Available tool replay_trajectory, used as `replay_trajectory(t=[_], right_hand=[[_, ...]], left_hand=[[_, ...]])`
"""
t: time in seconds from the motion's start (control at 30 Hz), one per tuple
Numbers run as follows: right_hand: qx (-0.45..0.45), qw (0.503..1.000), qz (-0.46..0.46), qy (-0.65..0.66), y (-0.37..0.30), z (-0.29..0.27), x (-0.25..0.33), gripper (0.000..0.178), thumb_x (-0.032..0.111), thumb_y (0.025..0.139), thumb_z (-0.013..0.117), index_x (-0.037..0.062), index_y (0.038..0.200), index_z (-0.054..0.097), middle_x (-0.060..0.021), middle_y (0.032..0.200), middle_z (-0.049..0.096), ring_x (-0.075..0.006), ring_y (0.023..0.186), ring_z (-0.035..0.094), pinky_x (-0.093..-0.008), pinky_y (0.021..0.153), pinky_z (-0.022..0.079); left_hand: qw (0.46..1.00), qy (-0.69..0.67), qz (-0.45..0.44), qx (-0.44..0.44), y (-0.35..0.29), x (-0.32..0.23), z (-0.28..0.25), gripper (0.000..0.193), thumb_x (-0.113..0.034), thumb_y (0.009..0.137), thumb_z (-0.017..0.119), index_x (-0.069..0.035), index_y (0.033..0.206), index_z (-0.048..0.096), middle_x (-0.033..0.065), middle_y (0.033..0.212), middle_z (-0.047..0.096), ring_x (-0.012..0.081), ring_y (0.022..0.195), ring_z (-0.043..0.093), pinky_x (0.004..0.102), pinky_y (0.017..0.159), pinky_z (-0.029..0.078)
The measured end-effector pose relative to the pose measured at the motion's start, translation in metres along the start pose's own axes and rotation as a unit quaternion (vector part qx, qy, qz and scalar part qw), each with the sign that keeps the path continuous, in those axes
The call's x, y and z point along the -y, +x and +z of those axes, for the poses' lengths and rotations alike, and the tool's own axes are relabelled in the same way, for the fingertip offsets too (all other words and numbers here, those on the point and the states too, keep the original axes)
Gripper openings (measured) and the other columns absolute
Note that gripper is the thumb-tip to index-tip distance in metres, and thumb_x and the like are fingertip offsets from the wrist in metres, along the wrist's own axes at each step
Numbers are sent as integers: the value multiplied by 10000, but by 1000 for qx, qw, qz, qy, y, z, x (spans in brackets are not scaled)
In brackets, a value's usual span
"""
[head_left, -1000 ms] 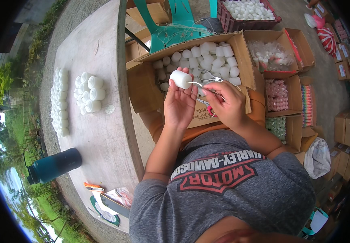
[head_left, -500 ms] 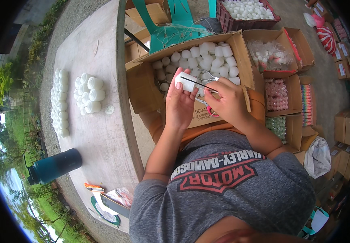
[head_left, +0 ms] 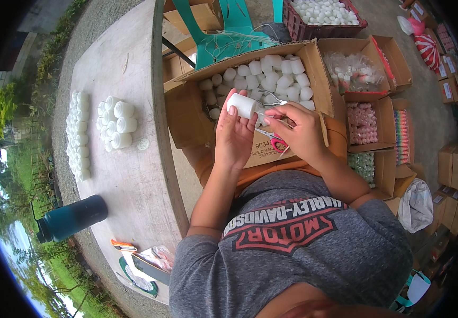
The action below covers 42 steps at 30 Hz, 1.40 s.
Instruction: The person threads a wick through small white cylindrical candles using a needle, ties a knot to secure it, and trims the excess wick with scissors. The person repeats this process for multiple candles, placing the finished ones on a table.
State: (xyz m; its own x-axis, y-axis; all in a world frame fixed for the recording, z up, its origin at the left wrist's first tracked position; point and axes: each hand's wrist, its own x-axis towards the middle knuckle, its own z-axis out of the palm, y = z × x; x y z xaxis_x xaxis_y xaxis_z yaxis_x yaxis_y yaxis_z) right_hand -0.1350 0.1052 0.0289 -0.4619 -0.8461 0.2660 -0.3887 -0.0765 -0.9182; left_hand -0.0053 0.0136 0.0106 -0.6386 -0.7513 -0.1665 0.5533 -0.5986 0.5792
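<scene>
Here's the long pale-grey flat table (head_left: 144, 175), and beside it the open brown cardboard box (head_left: 189, 119), loaded with white cylinders (head_left: 273, 78)! Left hand (head_left: 232, 135), palm up, grips one smooth white cylinder (head_left: 241, 106) over that box; right hand (head_left: 298, 130) pinches, near pink-handled metal scissors (head_left: 277, 142), a thin pale strand (head_left: 265, 115) at the cylinder's right end!

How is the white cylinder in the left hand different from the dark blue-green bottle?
The short, round white cylinder looks smaller than the dark blue-green bottle. The cylinder is pale, while the bottle is dark. The person's bare left hand holds the cylinder, but the bottle is on the long whitish table. Both have rounded sides.
</scene>
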Motion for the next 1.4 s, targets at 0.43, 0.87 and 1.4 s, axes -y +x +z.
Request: replay_trajectory(t=[0.43,0.87,1.4], right_hand=[[-42,998,5,49,0,11,-9,140,52,768,706,-8,880,646,-74,759,615,-144,579,558,-243,496,416],[-43,999,-18,23,-1,4,-4,122,76,784,699,12,878,654,-41,768,608,-83,546,498,-222,461,374],[-39,999,-15,24,2,5,-1,103,48,791,676,17,885,648,-36,751,593,-76,570,511,-229,464,380]], left_hand=[[997,72,-1,33,-3,5,4,516,-176,921,550,-61,1373,328,66,1360,414,165,1141,502,320,967,424],[999,2,-33,8,-3,2,3,500,-175,921,550,-70,1362,338,72,1353,421,170,1154,504,316,958,451],[999,-19,-46,9,-5,2,8,530,-218,905,583,-59,1350,343,93,1332,440,200,1183,495,328,976,456]])
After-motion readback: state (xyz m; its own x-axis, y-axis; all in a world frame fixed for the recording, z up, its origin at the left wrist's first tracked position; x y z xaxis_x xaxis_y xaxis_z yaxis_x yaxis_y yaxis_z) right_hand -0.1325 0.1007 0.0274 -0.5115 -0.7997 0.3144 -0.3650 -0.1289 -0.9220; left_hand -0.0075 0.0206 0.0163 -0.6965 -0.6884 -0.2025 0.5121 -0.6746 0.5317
